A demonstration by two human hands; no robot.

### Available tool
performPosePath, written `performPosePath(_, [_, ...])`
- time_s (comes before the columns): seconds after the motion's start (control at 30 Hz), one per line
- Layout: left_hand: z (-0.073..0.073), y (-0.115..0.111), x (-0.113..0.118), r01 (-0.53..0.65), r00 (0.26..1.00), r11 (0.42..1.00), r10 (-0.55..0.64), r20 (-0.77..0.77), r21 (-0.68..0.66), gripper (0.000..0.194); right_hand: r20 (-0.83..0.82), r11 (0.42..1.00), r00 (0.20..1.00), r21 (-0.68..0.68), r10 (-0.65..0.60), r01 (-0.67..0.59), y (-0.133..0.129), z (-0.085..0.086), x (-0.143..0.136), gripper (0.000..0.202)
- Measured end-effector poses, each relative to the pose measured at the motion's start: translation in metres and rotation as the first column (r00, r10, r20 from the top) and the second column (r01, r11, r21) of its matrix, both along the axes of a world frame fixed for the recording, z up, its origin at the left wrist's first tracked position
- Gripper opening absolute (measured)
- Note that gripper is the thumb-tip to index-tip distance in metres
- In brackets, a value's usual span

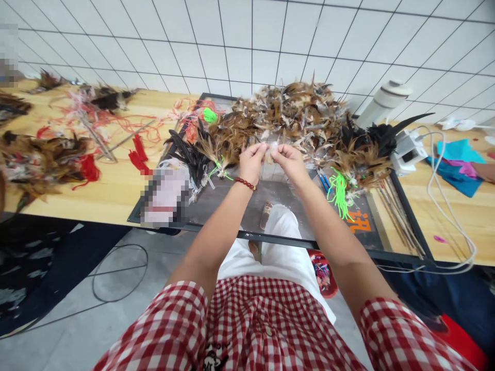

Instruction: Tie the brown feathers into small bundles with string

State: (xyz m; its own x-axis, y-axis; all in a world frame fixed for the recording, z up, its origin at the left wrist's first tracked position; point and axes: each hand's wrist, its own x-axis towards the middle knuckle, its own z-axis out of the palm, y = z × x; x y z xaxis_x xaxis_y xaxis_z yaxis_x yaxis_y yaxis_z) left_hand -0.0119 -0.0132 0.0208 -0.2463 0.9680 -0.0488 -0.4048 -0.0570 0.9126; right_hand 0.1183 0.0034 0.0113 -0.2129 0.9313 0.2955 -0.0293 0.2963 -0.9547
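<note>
My left hand (253,161), with a red bead bracelet (245,183) at the wrist, is closed in a pinch near the middle of the dark glossy board (220,206). Close beside it, my right hand (286,158) pinches too, fingertips almost meeting the left ones. Something small and pale shows at the fingertips, too small to name. Just beyond both hands lies a big heap of brown feathers (286,111). Black feathers (191,152) lie to the left. On the right are bright green yarn strands (339,193) and a blue-handled tool (324,180).
A white bottle (382,103) and a white charger with cable (410,152) stand at right. Thin sticks (398,216) lie along the board's right side. More feathers (38,159) and red tassels (139,154) are on the wooden table at left. A red basin (324,275) is below.
</note>
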Motion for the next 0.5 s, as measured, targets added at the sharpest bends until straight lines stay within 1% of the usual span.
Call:
performPosePath(0.07, [0.0,-0.002,0.004,0.051,0.999,0.999,-0.051,0.019,-0.011,0.016,0.034,1.0,0.999,0.005,-0.007,0.006,-0.003,0.004,0.002,0.061])
performPosePath(0.13, [0.001,-0.004,0.007,0.09,0.996,0.996,-0.089,0.02,-0.011,0.017,0.102,0.998,0.993,0.035,-0.062,0.058,-0.005,0.007,0.005,0.062])
performPosePath(0.23, [0.003,-0.006,0.008,0.108,0.994,0.994,-0.108,-0.012,-0.002,0.022,0.167,0.986,0.975,0.105,-0.149,0.133,-0.006,0.007,0.008,0.058])
performPosePath(0.3, [0.002,-0.007,0.01,0.091,0.995,0.996,-0.091,-0.035,-0.008,0.021,0.205,0.977,0.96,0.134,-0.189,0.164,-0.007,0.006,0.008,0.051])
performPosePath(0.4, [-0.004,-0.005,0.012,0.042,0.997,0.999,-0.043,-0.071,-0.015,0.015,0.264,0.968,0.936,0.155,-0.233,0.197,-0.008,0.003,0.004,0.037])
performPosePath(0.5, [-0.013,0.0,0.013,-0.046,0.989,0.998,0.05,-0.139,0.03,0.017,0.32,0.958,0.912,0.211,-0.256,0.195,-0.011,0.001,-0.001,0.021])
